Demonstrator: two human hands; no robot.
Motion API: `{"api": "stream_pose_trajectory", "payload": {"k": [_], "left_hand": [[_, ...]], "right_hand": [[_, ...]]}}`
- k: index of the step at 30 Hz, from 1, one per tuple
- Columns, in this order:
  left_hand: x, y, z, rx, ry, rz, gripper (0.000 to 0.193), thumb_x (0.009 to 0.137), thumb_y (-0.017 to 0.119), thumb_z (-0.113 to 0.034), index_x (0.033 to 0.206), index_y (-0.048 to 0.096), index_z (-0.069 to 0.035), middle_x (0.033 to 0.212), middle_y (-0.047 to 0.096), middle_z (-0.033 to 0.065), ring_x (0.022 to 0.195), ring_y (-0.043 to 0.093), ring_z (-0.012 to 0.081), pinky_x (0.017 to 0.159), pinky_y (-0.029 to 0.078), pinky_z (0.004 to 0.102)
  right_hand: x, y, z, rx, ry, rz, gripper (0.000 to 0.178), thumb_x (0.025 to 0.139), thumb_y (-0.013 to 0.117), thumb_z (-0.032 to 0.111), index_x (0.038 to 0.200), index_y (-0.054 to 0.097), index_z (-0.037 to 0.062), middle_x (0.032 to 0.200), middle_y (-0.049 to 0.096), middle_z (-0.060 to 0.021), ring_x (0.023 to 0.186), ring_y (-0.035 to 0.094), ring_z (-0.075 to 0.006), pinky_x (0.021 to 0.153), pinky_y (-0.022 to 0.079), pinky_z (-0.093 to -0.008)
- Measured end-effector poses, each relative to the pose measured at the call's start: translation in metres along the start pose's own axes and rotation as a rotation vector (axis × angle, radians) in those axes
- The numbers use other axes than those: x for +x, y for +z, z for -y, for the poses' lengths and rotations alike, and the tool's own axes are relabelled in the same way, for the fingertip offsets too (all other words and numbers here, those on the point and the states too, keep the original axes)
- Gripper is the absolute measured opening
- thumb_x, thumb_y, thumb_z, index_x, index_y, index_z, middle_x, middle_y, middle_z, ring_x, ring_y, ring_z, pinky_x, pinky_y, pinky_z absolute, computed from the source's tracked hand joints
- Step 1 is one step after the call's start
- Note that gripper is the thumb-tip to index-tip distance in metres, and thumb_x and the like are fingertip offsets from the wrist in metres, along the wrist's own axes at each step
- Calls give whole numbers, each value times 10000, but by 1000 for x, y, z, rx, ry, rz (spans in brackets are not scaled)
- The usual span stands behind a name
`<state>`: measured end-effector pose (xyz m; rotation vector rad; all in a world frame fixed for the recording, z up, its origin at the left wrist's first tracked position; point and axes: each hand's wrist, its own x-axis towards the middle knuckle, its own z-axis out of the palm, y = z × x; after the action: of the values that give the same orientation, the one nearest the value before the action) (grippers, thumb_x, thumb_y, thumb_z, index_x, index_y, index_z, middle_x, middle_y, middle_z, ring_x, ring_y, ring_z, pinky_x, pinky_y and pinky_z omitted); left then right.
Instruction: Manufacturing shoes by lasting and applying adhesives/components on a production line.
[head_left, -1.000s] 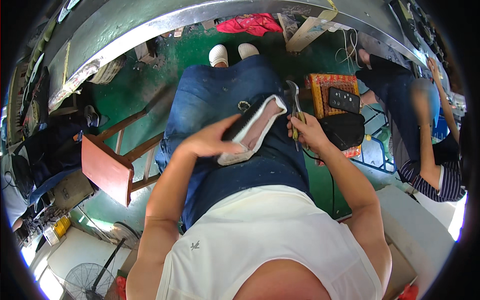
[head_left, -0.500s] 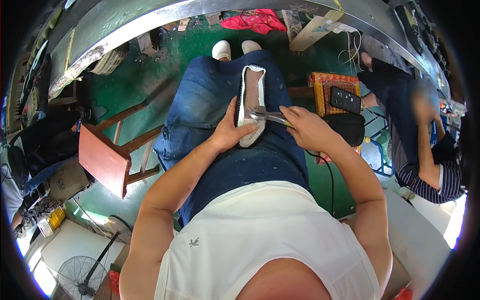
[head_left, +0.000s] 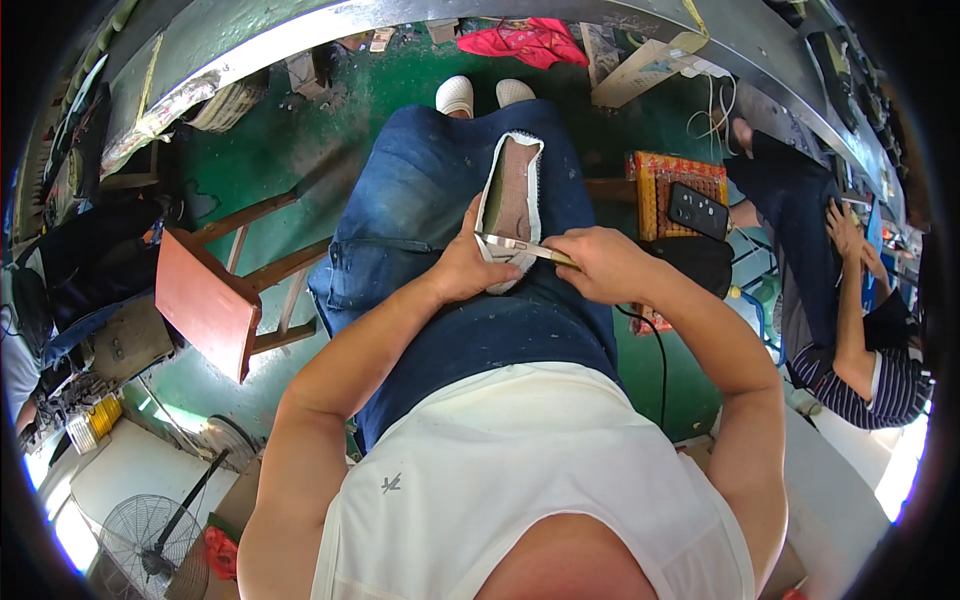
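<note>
A shoe upper (head_left: pixel 515 180) with a white folded edge and a brown woven insole lies toe toward me on my lap. My left hand (head_left: pixel 472 262) grips its near left side, thumb across the toe end. In my right hand (head_left: pixel 603 262) are metal pincers (head_left: pixel 525 246), held by the handles. The pincers' head lies across the shoe at the left edge, close to my left fingers. Whether the jaws bite the material cannot be made out. My right fingers cover most of the handles.
A reddish wooden stool (head_left: pixel 205 300) stands on the left. At my right are a seat with a beaded mat (head_left: pixel 660 185), a black phone-like device (head_left: pixel 697 210) and a black pouch (head_left: pixel 695 265). A metal bench edge (head_left: pixel 330 45) spans the front. Another person (head_left: pixel 860 330) sits far right.
The pincers have turned and shifted from the shoe's middle to its left edge, nearer the toe. The shoe has tilted a little. My left hand keeps its hold.
</note>
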<state>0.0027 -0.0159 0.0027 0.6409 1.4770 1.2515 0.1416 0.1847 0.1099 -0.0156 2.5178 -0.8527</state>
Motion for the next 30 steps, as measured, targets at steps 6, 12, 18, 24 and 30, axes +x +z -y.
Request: {"api": "stream_pose_trajectory", "payload": {"k": [6,12,18,24,30], "left_hand": [[-3,8,-19,446,-149,-118,1303,711,879,-221,1566,-63,61,1549,315,288,1436,367,315,1178,304,336],[-10,-2,-9,106,-91,67,1171,803,742,-222,1539,-107,107,1590,173,318,1497,225,383,1228,205,364],[-4,0,-10,-971,-195,-1,634,1069,344,-391,1579,256,-26,1575,379,140,1404,425,267,1171,315,390],[25,22,-7,-485,-283,-664,640,1083,296,-484,1480,444,-5,1435,544,180,1327,510,290,1093,397,360],[26,19,10,162,-135,-688,572,1086,299,-375,1411,498,51,1320,590,304,1259,559,430,1062,440,415]], "right_hand": [[-22,0,4,-67,84,-156,449,825,623,-1,1264,546,-58,1135,630,-229,1034,638,-390,880,525,-465],[13,-65,49,-217,308,476,262,880,626,109,1052,625,-88,1004,677,-277,1003,661,-409,860,522,-470],[36,-31,15,-182,148,322,251,899,632,204,958,637,-40,890,685,-258,913,663,-437,824,514,-523],[28,34,5,127,188,-125,245,880,654,208,978,624,-15,911,691,-243,897,665,-436,818,516,-524],[13,11,4,212,343,28,291,886,651,202,1069,611,-21,953,673,-250,934,652,-444,851,513,-513]]}}
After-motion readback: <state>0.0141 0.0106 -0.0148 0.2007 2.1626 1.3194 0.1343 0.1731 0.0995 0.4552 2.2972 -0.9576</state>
